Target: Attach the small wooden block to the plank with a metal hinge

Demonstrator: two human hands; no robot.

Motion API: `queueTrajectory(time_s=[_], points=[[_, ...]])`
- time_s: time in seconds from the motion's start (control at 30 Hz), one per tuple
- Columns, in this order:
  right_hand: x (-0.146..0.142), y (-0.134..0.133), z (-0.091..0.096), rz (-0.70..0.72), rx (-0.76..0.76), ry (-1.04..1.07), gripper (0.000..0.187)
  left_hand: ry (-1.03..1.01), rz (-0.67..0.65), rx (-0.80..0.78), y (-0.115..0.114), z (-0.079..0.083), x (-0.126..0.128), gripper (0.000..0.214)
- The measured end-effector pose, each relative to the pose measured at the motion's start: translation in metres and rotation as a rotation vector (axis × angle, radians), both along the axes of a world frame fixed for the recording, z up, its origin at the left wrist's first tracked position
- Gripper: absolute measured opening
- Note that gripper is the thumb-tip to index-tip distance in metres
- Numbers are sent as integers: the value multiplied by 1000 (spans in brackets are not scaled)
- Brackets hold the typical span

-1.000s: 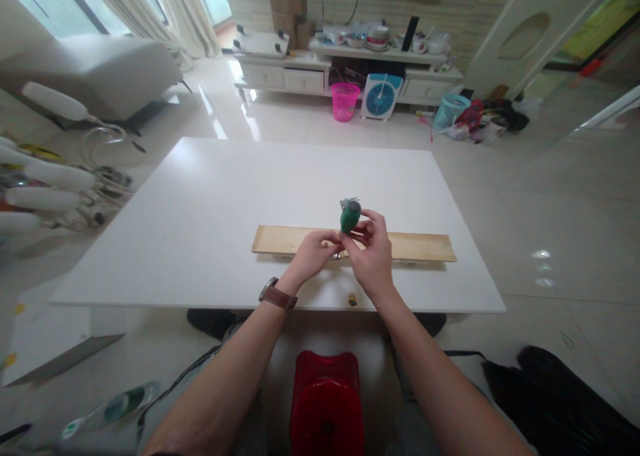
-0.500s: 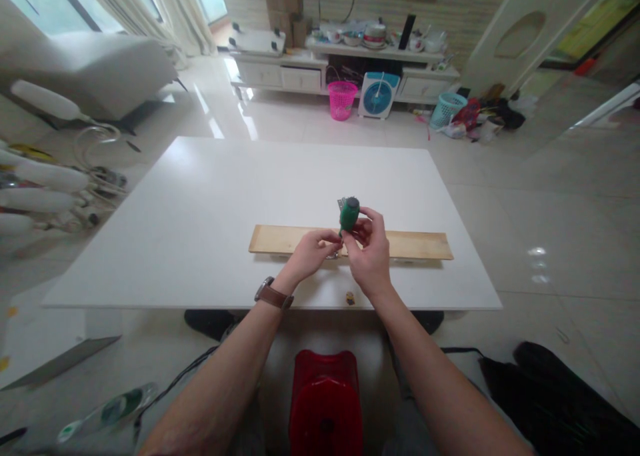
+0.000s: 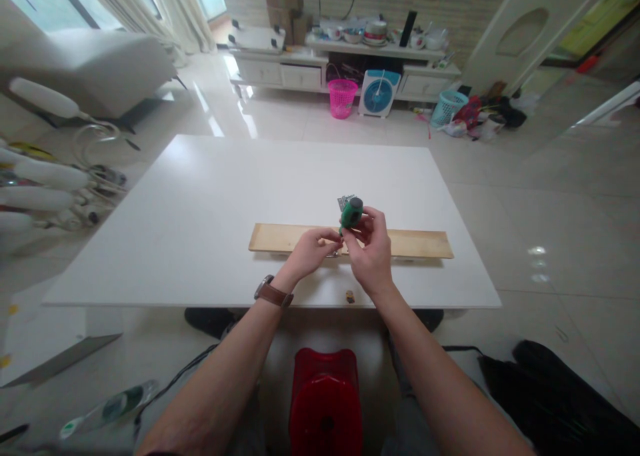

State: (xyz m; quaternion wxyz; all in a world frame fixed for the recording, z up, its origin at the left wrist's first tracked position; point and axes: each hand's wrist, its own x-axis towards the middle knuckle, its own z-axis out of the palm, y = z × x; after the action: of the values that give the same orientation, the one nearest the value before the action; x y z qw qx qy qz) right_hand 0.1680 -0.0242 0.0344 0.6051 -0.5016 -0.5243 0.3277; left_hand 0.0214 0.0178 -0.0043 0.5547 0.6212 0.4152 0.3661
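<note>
A screwdriver (image 3: 352,212) with a green handle and dark end cap tilts over the middle of a long wooden board (image 3: 421,244). My right hand (image 3: 369,249) is closed around its lower part, fingers wrapped near the shaft. Close beside it, my left hand (image 3: 316,248) pinches at the screwdriver's lower end, over the board; whatever is between those fingertips is too small to make out. The tip is hidden by my fingers. A bit of shiny metal (image 3: 332,255) shows under the left fingertips at the board's near edge. Behind the screwdriver lie small metal pieces (image 3: 342,203).
The board rests on a white table (image 3: 210,189), slightly raised off its top. A small yellow-brown item (image 3: 350,297) lies by the table's near edge. A red stool (image 3: 326,403) stands below that edge. A pink basket (image 3: 343,100) and a blue fan (image 3: 379,94) are beyond the table.
The screwdriver's handle has tipped slightly to the right, and my right hand has shifted a little with it. My left hand stays nearly in place.
</note>
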Motion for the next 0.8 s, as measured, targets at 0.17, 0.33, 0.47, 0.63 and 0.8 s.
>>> queueTrajectory(time_s=[0.17,0.33,0.47,0.63,0.8], points=[[0,0,-3,53,14,-10,44,-22,-1,-41,-1,1,2,21],[0,3,-3,18,-22,11,49,-4,6,44,-2,7,2,18],[0,2,-2,41,-3,14,47,14,-16,9,-3,7,2,20],[-1,0,-2,44,13,-20,45,19,-6,-6,-3,5,3,20],[-1,1,-1,4,-15,-6,50,44,3,82,-3,6,4,21]])
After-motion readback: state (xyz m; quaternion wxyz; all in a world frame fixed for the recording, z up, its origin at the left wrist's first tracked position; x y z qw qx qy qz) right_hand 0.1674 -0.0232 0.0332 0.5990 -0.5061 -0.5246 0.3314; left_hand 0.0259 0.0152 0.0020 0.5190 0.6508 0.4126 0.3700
